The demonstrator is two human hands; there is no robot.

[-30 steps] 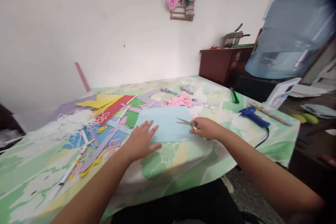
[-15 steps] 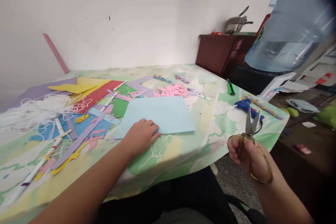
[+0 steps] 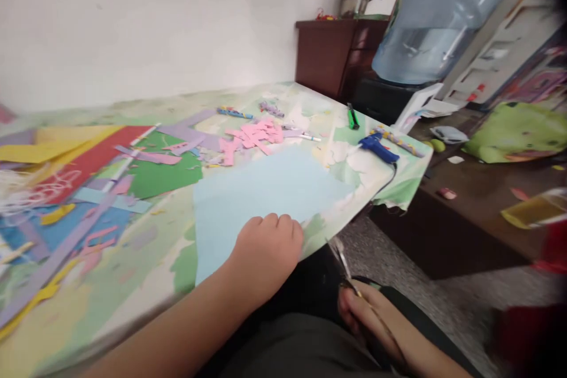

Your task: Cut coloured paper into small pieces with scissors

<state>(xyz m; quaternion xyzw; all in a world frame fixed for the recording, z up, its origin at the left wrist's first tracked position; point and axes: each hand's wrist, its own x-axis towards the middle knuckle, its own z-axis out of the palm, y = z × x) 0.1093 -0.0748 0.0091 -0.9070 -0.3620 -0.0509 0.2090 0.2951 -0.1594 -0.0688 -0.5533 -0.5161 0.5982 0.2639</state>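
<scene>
Head view: pale blue paper [image 3: 261, 189] judged light, thin, easily creased, apt to slide; best taken by an edge, fingers flat; scissors [image 3: 344, 266] judged stiff and light, best held by the handles; paper lies on the tablecloth [image 3: 133, 283], beneath and on the far side of the left hand [image 3: 268, 257], which is curled at its near edge, cannot tell whether pinching; right hand [image 3: 370, 313] grips scissors, near and right, apart from paper
</scene>
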